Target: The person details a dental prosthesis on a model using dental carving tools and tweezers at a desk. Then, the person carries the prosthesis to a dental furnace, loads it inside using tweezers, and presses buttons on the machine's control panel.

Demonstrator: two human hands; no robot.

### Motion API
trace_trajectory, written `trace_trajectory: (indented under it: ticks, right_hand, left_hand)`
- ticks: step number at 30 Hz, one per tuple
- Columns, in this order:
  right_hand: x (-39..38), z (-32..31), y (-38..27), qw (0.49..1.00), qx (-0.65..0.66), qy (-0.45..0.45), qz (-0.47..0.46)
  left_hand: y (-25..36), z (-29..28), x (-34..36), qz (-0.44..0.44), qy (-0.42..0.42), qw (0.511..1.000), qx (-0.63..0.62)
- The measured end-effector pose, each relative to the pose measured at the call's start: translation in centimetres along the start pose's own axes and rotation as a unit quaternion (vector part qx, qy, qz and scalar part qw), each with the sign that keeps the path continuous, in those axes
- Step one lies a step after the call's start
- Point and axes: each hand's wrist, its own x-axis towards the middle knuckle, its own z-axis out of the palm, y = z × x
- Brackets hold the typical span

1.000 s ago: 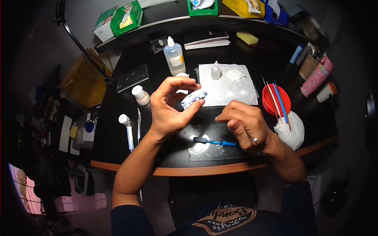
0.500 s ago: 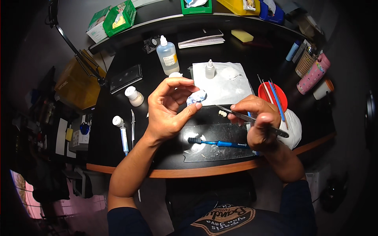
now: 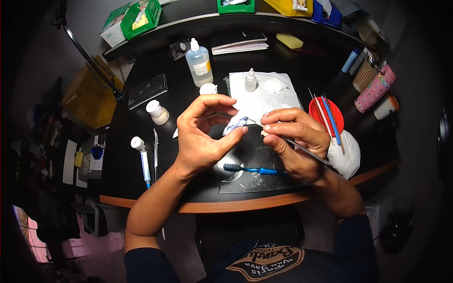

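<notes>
Between thumb and fingers, my left hand (image 3: 200, 132) pinches a small, irregular white-and-blue piece (image 3: 235, 125) that resembles a dental cast fragment. My right hand (image 3: 299, 141) grips a slim metal scalpel (image 3: 306, 150) like a pen. Its tip meets or nearly meets the right side of the piece; exact contact is hard to tell. Small cream tooth-shaped pieces (image 3: 263, 134) show partly beside my right fingertips. Below the hands, a blue toothbrush (image 3: 255, 169) lies on a dark, scuffed plate (image 3: 250, 185), its handle end hidden by my right hand.
A white sheet (image 3: 245, 106) holds a small dropper bottle (image 3: 250, 81). Behind my left hand stand a large squeeze bottle (image 3: 199, 66) and white-capped jars (image 3: 157, 112). To the right are a red bowl (image 3: 337, 113) with thin tools, white cloth (image 3: 347, 155) and a pink flask (image 3: 375, 88).
My right hand has moved left and up, bringing the scalpel tip to the piece. My left hand has tilted the piece a little. The view has shifted slightly.
</notes>
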Motion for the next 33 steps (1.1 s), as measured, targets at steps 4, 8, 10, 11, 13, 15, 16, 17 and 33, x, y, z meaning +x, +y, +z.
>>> trace_trajectory:
  ticks: [4, 8, 10, 11, 13, 15, 16, 17, 33]
  right_hand:
    - [-0.34, 0.71, 0.23, 0.998, 0.04, 0.047, 0.023]
    - [-0.61, 1.1, 0.12, 0.995, 0.064, 0.055, 0.046]
    - [-0.56, 1.03, 0.14, 0.997, 0.057, 0.048, 0.034]
    - [-0.52, 1.0, 0.17, 0.998, 0.051, 0.041, 0.022]
    - [-0.64, 0.84, 0.18, 0.998, 0.047, 0.036, 0.015]
    - [-0.7, 0.93, 0.01, 0.998, 0.047, 0.047, 0.022]
    - [-0.75, 1.0, 0.12, 0.998, 0.047, 0.047, 0.022]
    - [-0.81, 1.07, 0.34, 0.997, 0.056, 0.055, 0.009]
    - [-0.58, 0.45, 0.26, 0.998, 0.015, 0.022, -0.048]
  left_hand:
    - [0.2, 0.07, 0.29, 0.002, -0.007, 1.0, 0.028]
    - [-0.01, 0.0, 0.02, -0.01, -0.015, 1.0, 0.019]
    - [-0.01, 0.2, -0.07, -0.018, -0.018, 1.0, 0.009]
    - [0.06, 0.21, -0.14, -0.018, -0.018, 1.0, 0.009]
    - [0.27, 0.35, -0.21, -0.033, -0.04, 0.999, 0.009]
    - [0.58, 0.5, -0.07, -0.059, -0.046, 0.997, -0.035]
    - [0.66, 0.52, -0.03, -0.084, -0.05, 0.992, -0.077]
    - [0.6, 0.48, -0.04, -0.084, -0.05, 0.992, -0.076]
    - [0.62, 0.1, 0.22, -0.054, -0.071, 0.994, -0.062]
